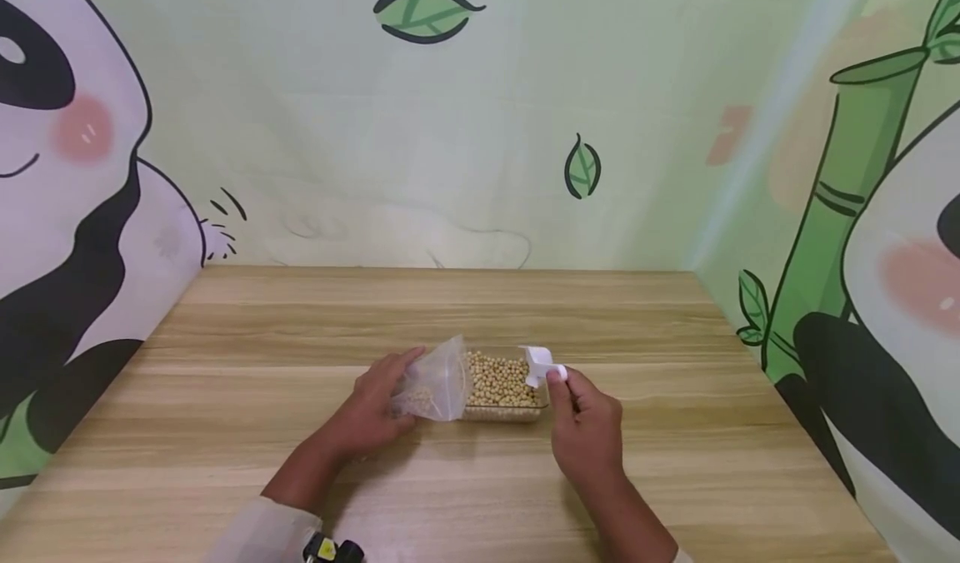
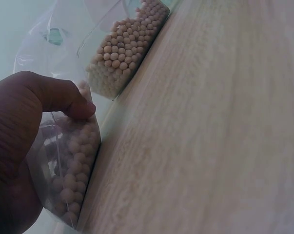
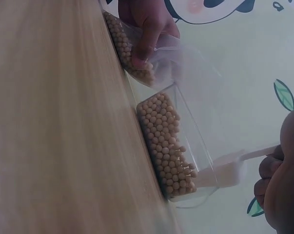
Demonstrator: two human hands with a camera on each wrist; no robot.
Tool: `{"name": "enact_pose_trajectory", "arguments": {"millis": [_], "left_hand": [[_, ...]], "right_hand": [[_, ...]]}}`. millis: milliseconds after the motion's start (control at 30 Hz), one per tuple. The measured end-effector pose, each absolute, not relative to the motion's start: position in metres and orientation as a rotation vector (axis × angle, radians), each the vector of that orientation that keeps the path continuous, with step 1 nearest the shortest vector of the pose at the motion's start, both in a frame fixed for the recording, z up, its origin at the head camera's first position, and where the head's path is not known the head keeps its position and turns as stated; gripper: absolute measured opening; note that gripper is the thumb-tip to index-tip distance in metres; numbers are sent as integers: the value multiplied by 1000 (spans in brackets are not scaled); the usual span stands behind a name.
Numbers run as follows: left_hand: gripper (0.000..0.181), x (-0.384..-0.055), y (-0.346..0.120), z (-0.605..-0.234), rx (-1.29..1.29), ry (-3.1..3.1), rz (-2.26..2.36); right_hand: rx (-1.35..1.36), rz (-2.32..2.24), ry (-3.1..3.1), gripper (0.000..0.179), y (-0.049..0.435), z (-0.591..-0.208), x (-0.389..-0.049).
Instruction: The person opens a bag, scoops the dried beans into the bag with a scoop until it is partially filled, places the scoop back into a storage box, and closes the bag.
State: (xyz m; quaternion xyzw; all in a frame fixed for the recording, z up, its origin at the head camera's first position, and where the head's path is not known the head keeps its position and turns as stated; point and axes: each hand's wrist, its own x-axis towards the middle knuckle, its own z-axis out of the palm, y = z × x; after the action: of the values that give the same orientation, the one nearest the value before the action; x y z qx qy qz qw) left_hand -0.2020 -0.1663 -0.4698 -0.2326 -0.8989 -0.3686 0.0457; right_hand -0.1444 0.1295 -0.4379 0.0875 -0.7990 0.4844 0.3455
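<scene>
The backdrop, printed with pandas, bamboo and leaves, stands behind the clear container, which serves as the landmark here. Beneath the container spreads the wood-grain counter, likely used because its flat top lets the container sit level without being held. The two hands flank the container, one on each side, probably so that neither blocks the way into its top. The left hand, left of the container, pinches a bag between thumb and fingers; the right hand, right of and nearer the person than the container's right end, pinches a scoop by its handle. The container itself is uncovered and well filled. Just left of it, the see-through plastic bag leans with its mouth towards the container, its lower part holding some contents; the grip presumably keeps the limp film from folding shut. The white scoop is at the container's right end, its bowl tilted; the handle grip likely keeps fingers clear of the contents. Whether the bowl touches those contents I cannot tell. Smallest are the round tan pellets, heaped inside the container, with similar ones in the bag.
</scene>
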Motion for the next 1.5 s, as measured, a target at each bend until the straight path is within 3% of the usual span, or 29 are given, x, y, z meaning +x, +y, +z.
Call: {"name": "enact_pose_trajectory", "arguments": {"millis": [267,500,1000,1233,1500], "left_hand": [[97,-211,-171,-489,-781,-2616,-1130],[93,-203,-166,-474,-708,-2736,-1154],[94,-202,-165,-470,-699,-2763,-1146],[93,-202,-166,-472,-709,-2744,-1146],[93,-204,-168,-477,-749,-2680,-1154]], "right_hand": [[377,976,-2222,11,132,-439,-144],[314,1021,-2256,15,132,-441,-144],[-160,1541,-2272,33,138,-438,-150],[-461,2119,-2044,38,142,-435,-159],[-525,2349,-1926,37,148,-432,-158]]}}
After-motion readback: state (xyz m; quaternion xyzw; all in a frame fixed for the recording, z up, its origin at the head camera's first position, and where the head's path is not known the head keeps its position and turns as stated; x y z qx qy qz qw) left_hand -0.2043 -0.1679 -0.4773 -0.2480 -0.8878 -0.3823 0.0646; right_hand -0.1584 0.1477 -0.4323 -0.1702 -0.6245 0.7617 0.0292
